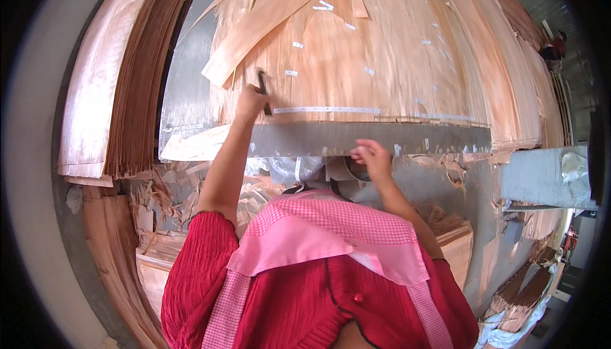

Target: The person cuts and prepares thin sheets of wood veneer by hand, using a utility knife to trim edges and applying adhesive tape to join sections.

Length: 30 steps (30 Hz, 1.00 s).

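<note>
My left hand (252, 102) is closed around a dark, narrow, knife-like tool (263, 93), slightly blurred, over the near left part of a wood veneer sheet (331, 88). White tape pieces dot the sheet, and a long tape strip (328, 110) runs along its near edge. My right hand (375, 158) hovers at the table's near edge, its fingers curled together; whatever they may pinch is hidden. Beside it, below the edge, is a round roll-like object (347, 169), partly covered by my body. A loose veneer piece (254, 37) lies slanted across the sheet's far left.
The grey table edge (356, 139) runs across in front of me. Tall veneer stacks (95, 81) stand at left, with more veneer (509, 94) at right. Veneer scraps (159, 202) pile up below the table. A grey ledge (534, 180) bears a clear plastic bag. Someone in red (557, 46) is at far right.
</note>
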Each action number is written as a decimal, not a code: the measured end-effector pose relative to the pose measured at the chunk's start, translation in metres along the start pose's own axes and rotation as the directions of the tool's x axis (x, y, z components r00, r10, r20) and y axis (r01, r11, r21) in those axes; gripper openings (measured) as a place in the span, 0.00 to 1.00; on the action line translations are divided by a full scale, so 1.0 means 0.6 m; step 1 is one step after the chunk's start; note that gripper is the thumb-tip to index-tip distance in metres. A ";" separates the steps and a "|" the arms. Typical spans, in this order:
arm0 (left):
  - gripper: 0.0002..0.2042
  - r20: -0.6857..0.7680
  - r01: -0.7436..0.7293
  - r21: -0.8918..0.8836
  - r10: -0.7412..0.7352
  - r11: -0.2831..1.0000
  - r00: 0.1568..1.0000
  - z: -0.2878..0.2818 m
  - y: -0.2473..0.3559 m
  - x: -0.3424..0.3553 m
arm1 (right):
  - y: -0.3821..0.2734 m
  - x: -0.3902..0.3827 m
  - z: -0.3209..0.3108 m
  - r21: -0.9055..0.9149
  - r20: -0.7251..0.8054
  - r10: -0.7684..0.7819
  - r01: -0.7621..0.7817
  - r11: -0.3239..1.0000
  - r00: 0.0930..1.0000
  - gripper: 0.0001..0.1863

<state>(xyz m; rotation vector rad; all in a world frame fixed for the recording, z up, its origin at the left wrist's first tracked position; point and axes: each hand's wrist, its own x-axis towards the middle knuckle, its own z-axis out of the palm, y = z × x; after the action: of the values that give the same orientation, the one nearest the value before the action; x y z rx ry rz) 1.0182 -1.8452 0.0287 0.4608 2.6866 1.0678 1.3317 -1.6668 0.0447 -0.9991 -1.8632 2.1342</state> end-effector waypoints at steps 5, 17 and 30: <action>0.18 0.473 -0.139 -0.384 0.324 0.913 0.819 0.072 0.126 -0.205 | -0.016 0.078 0.092 0.669 0.579 0.050 -0.510 0.541 0.814 0.25; 0.30 -0.244 0.114 0.236 -0.055 0.965 0.968 -0.065 -0.149 -0.065 | 0.043 -0.002 0.098 0.086 -0.331 0.108 -0.085 0.993 0.937 0.21; 0.07 0.606 0.576 -0.793 -0.150 -0.201 0.781 -0.220 -0.001 0.016 | -0.002 0.149 0.225 -0.787 -0.579 -0.226 -0.465 0.405 0.784 0.28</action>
<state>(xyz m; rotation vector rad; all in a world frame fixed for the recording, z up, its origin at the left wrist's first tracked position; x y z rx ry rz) 0.9685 -1.9253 0.1216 -0.4910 0.8302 2.0589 1.1875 -1.7333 0.0133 -1.7668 -2.5308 0.3557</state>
